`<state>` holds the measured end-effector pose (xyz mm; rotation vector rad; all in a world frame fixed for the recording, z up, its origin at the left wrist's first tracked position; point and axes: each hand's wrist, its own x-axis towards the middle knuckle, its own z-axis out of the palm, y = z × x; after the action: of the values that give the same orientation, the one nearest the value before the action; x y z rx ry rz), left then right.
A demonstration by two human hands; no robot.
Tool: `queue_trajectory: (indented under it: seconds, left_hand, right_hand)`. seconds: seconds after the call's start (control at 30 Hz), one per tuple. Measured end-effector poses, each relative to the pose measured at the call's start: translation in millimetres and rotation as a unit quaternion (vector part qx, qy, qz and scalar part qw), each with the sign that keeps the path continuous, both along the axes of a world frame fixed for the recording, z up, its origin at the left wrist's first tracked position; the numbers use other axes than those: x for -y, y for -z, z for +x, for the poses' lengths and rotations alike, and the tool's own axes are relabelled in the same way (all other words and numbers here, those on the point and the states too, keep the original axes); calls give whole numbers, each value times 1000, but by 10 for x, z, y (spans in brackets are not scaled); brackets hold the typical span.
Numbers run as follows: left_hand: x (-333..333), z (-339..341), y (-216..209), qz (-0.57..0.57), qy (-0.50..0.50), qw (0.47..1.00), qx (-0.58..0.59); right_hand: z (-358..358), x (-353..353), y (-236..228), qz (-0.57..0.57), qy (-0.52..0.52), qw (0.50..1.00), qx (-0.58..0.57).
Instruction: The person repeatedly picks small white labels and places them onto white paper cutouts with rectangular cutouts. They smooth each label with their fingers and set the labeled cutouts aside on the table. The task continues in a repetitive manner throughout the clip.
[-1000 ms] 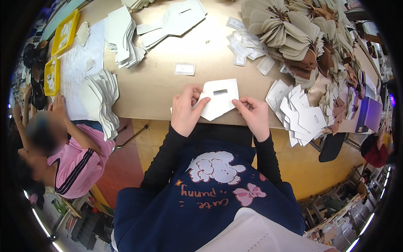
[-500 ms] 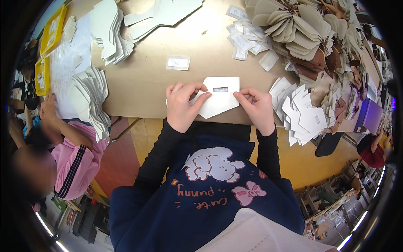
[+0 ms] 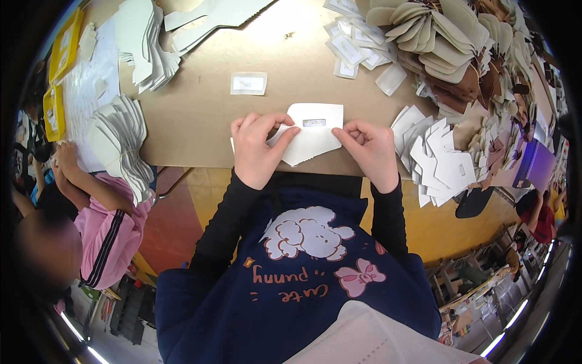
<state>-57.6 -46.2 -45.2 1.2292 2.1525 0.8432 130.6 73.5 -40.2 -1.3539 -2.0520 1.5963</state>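
Note:
A white shoe-upper-like cut piece (image 3: 316,141) with a small rectangular window is held up over the table's near edge; a printed label shows in the window. My left hand (image 3: 257,145) pinches its left side between thumb and fingers. On the right side, my right hand (image 3: 368,148) grips the edge with thumb and forefinger. Just beyond the piece, a single clear-bordered label (image 3: 248,84) lies flat on the table. To the right of my right hand sits a fanned pile of similar white pieces (image 3: 441,164), one showing a window with a label.
Loose labels (image 3: 357,45) lie at the far right beside a big heap of beige and brown cut pieces (image 3: 436,36). Stacks of white pieces (image 3: 121,142) stand at left, near yellow trays (image 3: 54,112). A person in a pink sleeve (image 3: 112,236) works at the left.
The whole view has shifted slightly. Both hands keep hold of the white piece, and the label in its window shows more clearly. The co-worker's hands at left have moved a little.

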Motion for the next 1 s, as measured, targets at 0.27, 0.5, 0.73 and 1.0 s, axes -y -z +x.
queue_trajectory:
  seconds: [0.27,0.5,0.73,1.0]
  left_hand:
    - [-7,3,0,-5,-2,1000,-1]
    - [-8,2,8,-9,2,1000,-5]
    - [-14,10,37,8,3,1000,-12]
    - [-12,24,58,18,0,1000,-19]
  right_hand:
    - [-19,-7,-13,4,2,1000,18]
    - [-18,-19,-8,18,-9,999,31]
    - [-18,-12,2,23,-10,999,40]
    - [-22,3,19,32,-2,999,36]
